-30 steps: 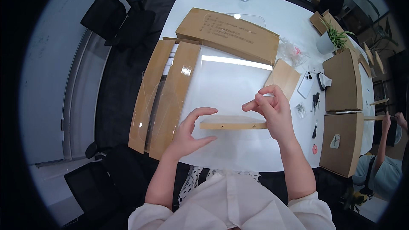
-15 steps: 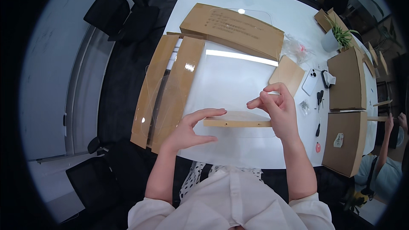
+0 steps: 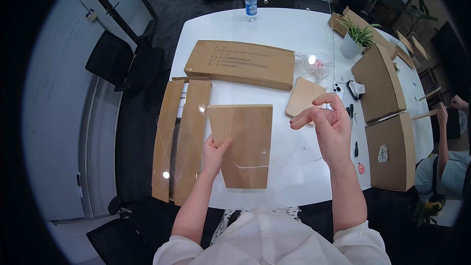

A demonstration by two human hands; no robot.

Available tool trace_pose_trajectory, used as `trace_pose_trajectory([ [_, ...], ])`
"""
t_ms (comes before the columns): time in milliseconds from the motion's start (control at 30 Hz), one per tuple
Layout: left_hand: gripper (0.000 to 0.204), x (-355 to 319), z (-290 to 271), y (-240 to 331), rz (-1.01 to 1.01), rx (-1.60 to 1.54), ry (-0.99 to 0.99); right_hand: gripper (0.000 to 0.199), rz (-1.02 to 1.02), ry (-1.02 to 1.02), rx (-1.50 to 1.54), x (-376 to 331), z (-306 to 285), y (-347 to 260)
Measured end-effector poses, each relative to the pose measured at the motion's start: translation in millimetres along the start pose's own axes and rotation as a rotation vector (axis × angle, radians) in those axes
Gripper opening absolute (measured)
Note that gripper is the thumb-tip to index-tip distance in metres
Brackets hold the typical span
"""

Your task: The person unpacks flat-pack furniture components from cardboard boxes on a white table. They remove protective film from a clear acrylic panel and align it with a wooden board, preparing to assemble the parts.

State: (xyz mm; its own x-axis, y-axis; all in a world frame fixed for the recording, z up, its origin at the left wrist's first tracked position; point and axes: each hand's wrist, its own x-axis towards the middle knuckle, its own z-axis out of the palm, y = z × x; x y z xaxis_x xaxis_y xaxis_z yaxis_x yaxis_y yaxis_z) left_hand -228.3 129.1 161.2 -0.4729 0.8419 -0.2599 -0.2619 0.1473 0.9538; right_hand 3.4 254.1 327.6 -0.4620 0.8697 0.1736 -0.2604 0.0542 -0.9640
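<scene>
My left hand [image 3: 214, 157] grips a light wooden board [image 3: 245, 130] by its left edge, thumb on the face toward me. The board stands tilted above the white table, its broad face showing. A large clear plastic sheet [image 3: 294, 159] with rounded corners and small round holes reaches across the view, its lower edge passing in front of the board. At the sheet's right edge my right hand [image 3: 334, 132] is closed, thumb and fingers bent around that edge. The sheet's outline is faint against the table. Beyond the right hand lies a smaller rounded wooden piece [image 3: 303, 95].
A long closed carton [image 3: 240, 64] lies across the white table [image 3: 211, 27], an opened carton [image 3: 189, 167] at left. Screwdrivers [image 3: 356, 148], a plastic bag [image 3: 314, 68], a potted plant [image 3: 355, 39] and upright cardboard [image 3: 390, 152] stand or lie right. A water bottle [image 3: 251, 7] stands at the back. Another person [image 3: 449, 167] works far right.
The wooden board, seen edge-on before, now shows its broad face and sits further left. My left hand, open before, has closed on it. The view has tilted upward.
</scene>
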Motion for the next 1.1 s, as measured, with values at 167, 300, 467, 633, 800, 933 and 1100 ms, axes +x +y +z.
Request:
trace_pose_trajectory([
  [167,0.030,26.8,13.8,-43.9,-0.188,-0.030,0.041,0.010,0.118,0.045,-0.005,-35.3,-35.2,58.2],
  [300,0.030,40.4,20.9,-81.1,-0.298,0.024,0.007,0.010,0.363,0.077,-0.055,-88.9,-55.3,153.7],
  [467,0.030,61.0,23.2,-115.9,-0.335,0.103,0.044,0.011,0.601,0.058,-0.093,-137.5,-61.8,235.8],
  [633,0.029,77.6,9.9,-163.5,-0.245,0.246,0.102,0.012,0.657,0.093,-0.091,-146.3,-57.1,282.9],
  [800,0.052,76.4,10.2,-174.6,-0.202,0.502,0.201,0.025,0.651,0.005,-0.453,-140.9,-61.0,290.0],
  [933,0.063,70.9,22.9,-176.1,-0.182,0.782,0.312,0.038,0.682,-0.192,-1.005,-121.5,-70.3,269.5],
  [1100,0.073,70.5,39.1,-169.8,-0.296,1.079,0.327,0.039,0.534,-0.173,-1.159,-110.6,-106.7,269.8],
])
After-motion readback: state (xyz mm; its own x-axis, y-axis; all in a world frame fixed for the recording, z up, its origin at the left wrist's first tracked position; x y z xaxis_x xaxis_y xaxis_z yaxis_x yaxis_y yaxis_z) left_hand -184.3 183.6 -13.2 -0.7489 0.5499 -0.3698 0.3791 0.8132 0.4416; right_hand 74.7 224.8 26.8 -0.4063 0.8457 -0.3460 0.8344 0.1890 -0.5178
